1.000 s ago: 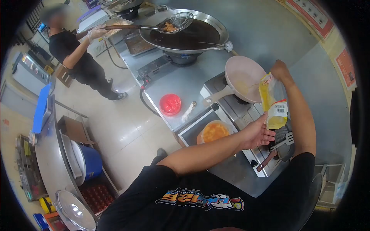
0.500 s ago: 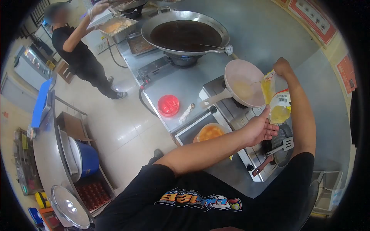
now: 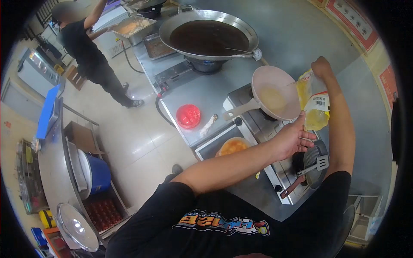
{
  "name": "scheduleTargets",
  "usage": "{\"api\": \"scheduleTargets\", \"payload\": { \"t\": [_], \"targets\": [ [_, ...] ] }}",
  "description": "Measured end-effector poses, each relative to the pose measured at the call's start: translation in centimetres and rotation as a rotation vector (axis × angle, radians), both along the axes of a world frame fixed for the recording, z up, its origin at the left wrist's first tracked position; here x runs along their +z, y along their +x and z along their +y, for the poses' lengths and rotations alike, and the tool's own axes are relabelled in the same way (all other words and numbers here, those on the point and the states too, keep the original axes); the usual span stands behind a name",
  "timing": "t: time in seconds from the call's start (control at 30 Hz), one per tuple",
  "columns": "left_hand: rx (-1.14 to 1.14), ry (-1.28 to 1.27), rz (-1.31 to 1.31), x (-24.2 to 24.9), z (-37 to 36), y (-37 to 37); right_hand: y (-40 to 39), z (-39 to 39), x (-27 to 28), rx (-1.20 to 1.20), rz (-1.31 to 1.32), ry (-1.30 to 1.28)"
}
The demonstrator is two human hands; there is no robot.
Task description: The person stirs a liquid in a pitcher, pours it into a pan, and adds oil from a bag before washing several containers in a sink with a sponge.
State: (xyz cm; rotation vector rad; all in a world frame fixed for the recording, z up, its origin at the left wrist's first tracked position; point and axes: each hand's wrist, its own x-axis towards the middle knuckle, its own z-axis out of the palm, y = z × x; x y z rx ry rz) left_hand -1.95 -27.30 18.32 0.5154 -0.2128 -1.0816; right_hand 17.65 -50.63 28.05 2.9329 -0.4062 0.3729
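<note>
A clear plastic pouch (image 3: 316, 116) with yellow liquid that looks like cooking oil is tilted beside a pale pink frying pan (image 3: 263, 81). My right hand (image 3: 322, 67) is closed on the pouch's upper end. At its lower corner, my left hand (image 3: 297, 139) has the thumb against the plastic, with the other fingers partly stretched below. A shallow pool of pale yellow liquid (image 3: 272, 99) lies in the pan. The pan sits over a burner of the stove (image 3: 241, 96), its handle pointing left. The pouch's mouth is hard to make out at the pan's right rim.
A large wok (image 3: 251, 32) of dark liquid stands behind the pan. A grill pan (image 3: 319, 178) with a slotted spatula (image 3: 320, 162) lies on the near burner. A red container (image 3: 188, 116) and a bowl of orange food (image 3: 233, 146) are at left. Another person (image 3: 81, 47) stands across the aisle.
The pouch and both hands have shifted slightly right in the view, and the pouch stays tilted at the pan. The other person has changed arm position, with one arm raised.
</note>
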Motion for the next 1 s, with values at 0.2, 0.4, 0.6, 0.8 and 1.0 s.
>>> {"api": "scheduleTargets", "payload": {
  "t": [0.2, 0.4, 0.6, 0.8, 1.0],
  "targets": [
    [-0.021, -0.009, 0.01, -1.9, -0.4, 0.6, -1.6, 0.0, 0.4, -0.023, -0.223, 0.203],
    [0.01, 0.061, -0.004, -3.0, -0.4, 0.4, -5.2, 1.5, 0.9, 0.013, -0.508, 0.332],
    [0.004, 0.151, -0.079, -3.6, 2.0, -0.2, -10.2, 3.3, 2.6, 0.052, -0.707, 0.372],
    [-0.093, 0.134, -0.054, -5.3, 0.0, -2.4, -10.0, 2.6, 1.7, 0.064, -0.648, 0.334],
    [-0.11, 0.089, -0.028, -5.0, 0.9, -4.9, -6.6, 0.9, -2.3, 0.004, -0.35, 0.295]
  ]
}}
